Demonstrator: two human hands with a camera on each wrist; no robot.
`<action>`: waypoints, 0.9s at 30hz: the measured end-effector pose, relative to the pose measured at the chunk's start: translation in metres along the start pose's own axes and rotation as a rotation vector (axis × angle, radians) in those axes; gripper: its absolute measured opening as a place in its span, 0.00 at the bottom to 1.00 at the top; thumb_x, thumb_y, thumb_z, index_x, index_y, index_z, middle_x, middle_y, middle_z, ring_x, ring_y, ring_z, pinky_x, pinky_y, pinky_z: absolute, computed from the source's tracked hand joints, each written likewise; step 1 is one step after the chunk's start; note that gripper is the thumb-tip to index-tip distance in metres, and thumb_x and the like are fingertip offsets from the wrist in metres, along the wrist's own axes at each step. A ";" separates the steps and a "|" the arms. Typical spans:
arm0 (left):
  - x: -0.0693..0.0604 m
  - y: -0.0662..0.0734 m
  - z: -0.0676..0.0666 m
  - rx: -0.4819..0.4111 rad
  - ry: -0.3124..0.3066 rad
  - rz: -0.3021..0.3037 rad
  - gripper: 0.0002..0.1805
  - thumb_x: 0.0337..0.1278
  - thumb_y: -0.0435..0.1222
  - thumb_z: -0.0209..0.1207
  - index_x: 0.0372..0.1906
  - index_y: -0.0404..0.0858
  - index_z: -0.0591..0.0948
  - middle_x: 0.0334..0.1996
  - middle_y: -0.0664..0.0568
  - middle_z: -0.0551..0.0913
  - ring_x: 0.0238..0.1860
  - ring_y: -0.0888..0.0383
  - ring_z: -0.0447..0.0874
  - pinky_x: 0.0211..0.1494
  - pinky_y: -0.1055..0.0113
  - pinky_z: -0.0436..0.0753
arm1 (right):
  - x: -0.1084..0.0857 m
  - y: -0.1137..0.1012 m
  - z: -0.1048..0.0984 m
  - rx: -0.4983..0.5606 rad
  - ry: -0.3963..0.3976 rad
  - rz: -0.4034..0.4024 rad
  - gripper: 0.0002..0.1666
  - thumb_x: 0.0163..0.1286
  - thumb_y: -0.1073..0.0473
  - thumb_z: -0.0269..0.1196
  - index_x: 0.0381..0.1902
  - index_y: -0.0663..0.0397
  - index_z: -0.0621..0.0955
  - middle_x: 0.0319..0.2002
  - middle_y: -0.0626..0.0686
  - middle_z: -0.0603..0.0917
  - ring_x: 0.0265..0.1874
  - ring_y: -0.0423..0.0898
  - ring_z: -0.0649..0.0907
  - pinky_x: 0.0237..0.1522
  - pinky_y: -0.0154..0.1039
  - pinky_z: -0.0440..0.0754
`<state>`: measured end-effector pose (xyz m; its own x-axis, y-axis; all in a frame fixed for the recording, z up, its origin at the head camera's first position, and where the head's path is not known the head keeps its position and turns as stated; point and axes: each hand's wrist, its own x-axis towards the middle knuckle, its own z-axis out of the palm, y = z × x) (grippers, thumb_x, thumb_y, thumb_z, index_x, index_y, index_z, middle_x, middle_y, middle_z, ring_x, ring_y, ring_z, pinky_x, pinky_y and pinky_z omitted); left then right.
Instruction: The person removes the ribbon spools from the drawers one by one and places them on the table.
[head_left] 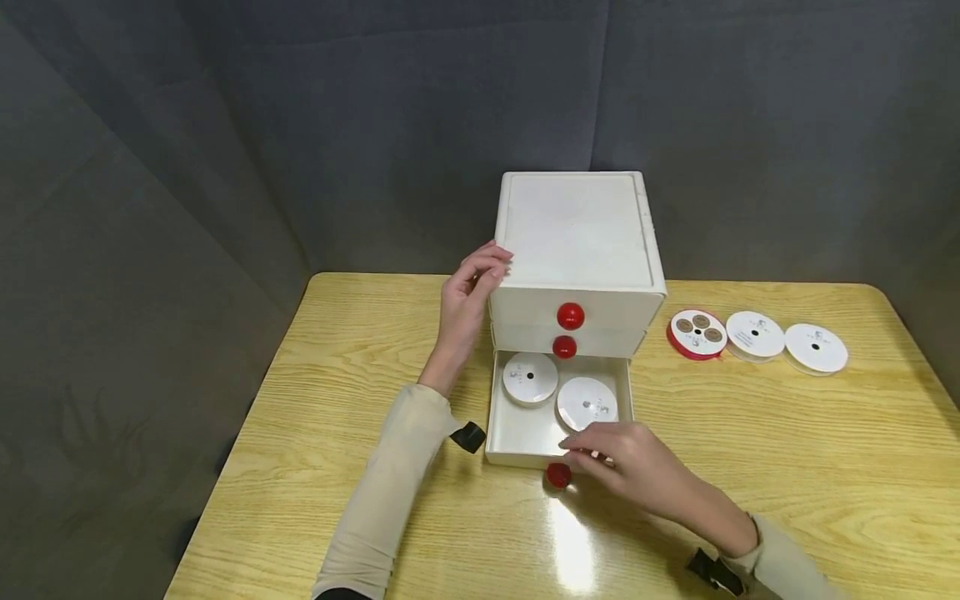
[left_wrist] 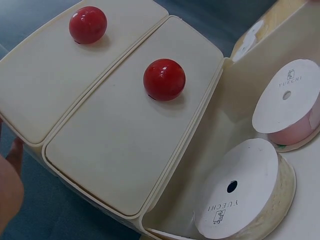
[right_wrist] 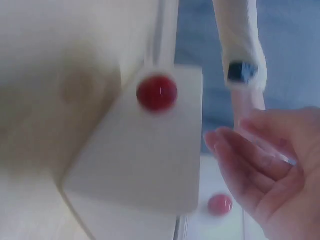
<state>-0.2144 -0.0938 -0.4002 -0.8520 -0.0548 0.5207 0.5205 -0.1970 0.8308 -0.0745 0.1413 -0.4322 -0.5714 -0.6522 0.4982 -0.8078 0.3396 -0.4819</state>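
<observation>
A dark curtain (head_left: pixel 420 125) fills the top of the head view, above a wood-grain table (head_left: pixel 360 375). Left of centre, the left hand (head_left: pixel 461 304) rests against the upper-left edge of a white cabinet (head_left: pixel 577 233), fingers relaxed rather than clamped. At lower centre, the right hand (head_left: pixel 630 467) hovers beside the red knob (head_left: pixel 558 476) of the pulled-out bottom drawer (head_left: pixel 517 432), fingers loosely curved and pinching nothing that shows.

A hard tug could drag the cabinet or free the drawer, since the left hand's hold looks light; a jolt might slide the loose spools together.

That drawer holds a left spool (head_left: pixel 525 388) and a right spool (head_left: pixel 579 395), both lying flat (the left wrist view shows cream and pink ribbon). The top drawer (head_left: pixel 525 306) and middle drawer (head_left: pixel 525 337) are closed, contents hidden. Three more spools (head_left: pixel 816 354) lie at the frame's right.
</observation>
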 end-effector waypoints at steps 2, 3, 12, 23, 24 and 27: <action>0.000 0.000 -0.001 0.004 0.000 -0.006 0.13 0.68 0.29 0.57 0.39 0.18 0.77 0.46 0.62 0.85 0.71 0.52 0.71 0.79 0.58 0.65 | 0.004 0.009 -0.004 -0.078 0.024 0.034 0.11 0.57 0.72 0.74 0.39 0.59 0.89 0.35 0.51 0.90 0.31 0.43 0.88 0.34 0.33 0.88; 0.000 0.000 -0.001 0.006 0.001 -0.007 0.12 0.68 0.29 0.57 0.39 0.18 0.77 0.46 0.62 0.85 0.71 0.52 0.71 0.79 0.58 0.64 | 0.006 0.013 -0.005 -0.114 0.021 0.061 0.11 0.57 0.71 0.74 0.39 0.59 0.89 0.35 0.52 0.90 0.31 0.43 0.88 0.34 0.35 0.88; 0.001 0.001 -0.001 0.004 0.005 0.012 0.10 0.68 0.26 0.57 0.38 0.17 0.78 0.45 0.62 0.85 0.69 0.50 0.72 0.79 0.58 0.65 | 0.011 0.039 -0.003 -0.291 -0.102 0.163 0.17 0.56 0.71 0.76 0.45 0.63 0.88 0.41 0.59 0.87 0.42 0.55 0.87 0.40 0.48 0.90; 0.001 0.001 -0.001 -0.007 0.003 -0.002 0.10 0.68 0.25 0.57 0.38 0.17 0.78 0.46 0.61 0.84 0.70 0.48 0.71 0.79 0.58 0.65 | 0.014 0.049 0.003 -0.358 -0.233 0.145 0.20 0.55 0.66 0.78 0.45 0.57 0.85 0.49 0.64 0.87 0.41 0.62 0.85 0.39 0.52 0.90; 0.001 0.001 -0.001 -0.006 0.002 -0.002 0.09 0.68 0.25 0.56 0.38 0.17 0.78 0.46 0.61 0.84 0.70 0.48 0.71 0.79 0.58 0.65 | 0.014 0.050 0.004 -0.368 -0.244 0.144 0.19 0.55 0.65 0.78 0.44 0.55 0.85 0.49 0.63 0.87 0.39 0.62 0.85 0.37 0.52 0.90; 0.001 0.001 -0.001 0.002 0.001 -0.002 0.09 0.68 0.25 0.56 0.38 0.17 0.78 0.46 0.61 0.84 0.70 0.49 0.71 0.79 0.58 0.65 | 0.015 0.051 0.006 -0.385 -0.263 0.159 0.18 0.55 0.61 0.79 0.42 0.53 0.85 0.51 0.64 0.87 0.39 0.64 0.86 0.35 0.52 0.90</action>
<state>-0.2148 -0.0950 -0.3994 -0.8531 -0.0550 0.5188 0.5187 -0.1951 0.8324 -0.1231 0.1444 -0.4538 -0.6759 -0.7042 0.2176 -0.7370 0.6421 -0.2110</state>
